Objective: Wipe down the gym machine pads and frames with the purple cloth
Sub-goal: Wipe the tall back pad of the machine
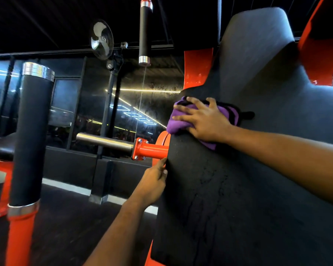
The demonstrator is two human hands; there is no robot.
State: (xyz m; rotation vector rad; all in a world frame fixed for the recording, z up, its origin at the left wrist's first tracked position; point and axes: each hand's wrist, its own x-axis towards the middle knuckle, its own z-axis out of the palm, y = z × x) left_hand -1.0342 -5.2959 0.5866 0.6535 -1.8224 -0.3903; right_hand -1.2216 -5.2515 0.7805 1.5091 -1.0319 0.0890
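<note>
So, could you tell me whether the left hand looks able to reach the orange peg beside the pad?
Probably yes: the left hand grips the pad edge just below the orange peg, with nothing between them.

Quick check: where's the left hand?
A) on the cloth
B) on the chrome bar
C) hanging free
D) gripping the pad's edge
D: the left hand curls round the left edge of the pad, while the right hand presses the cloth flat against it.
</note>
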